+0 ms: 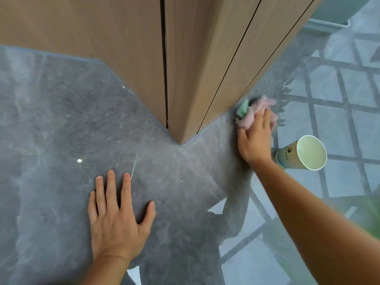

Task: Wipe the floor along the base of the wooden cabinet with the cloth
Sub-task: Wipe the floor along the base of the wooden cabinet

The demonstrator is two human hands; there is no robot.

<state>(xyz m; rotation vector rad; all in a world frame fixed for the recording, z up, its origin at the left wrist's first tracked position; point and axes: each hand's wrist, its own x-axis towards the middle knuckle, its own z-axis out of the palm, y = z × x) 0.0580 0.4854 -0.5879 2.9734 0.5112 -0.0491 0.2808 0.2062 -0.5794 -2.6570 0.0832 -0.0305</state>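
Observation:
The wooden cabinet (185, 58) rises from a glossy grey stone floor (61, 120), its corner meeting the floor near the middle of the view. My right hand (256, 138) presses a pink and green cloth (253, 109) onto the floor right against the cabinet's right-hand base; the fingers cover part of the cloth. My left hand (115, 214) lies flat on the floor, fingers spread, below and left of the cabinet corner, holding nothing.
A paper cup (302, 153) stands on the floor just right of my right wrist. The floor reflects a window grid on the right. A pale base strip (329, 23) runs at the upper right, and blurred green foliage (370, 219) shows at the right edge.

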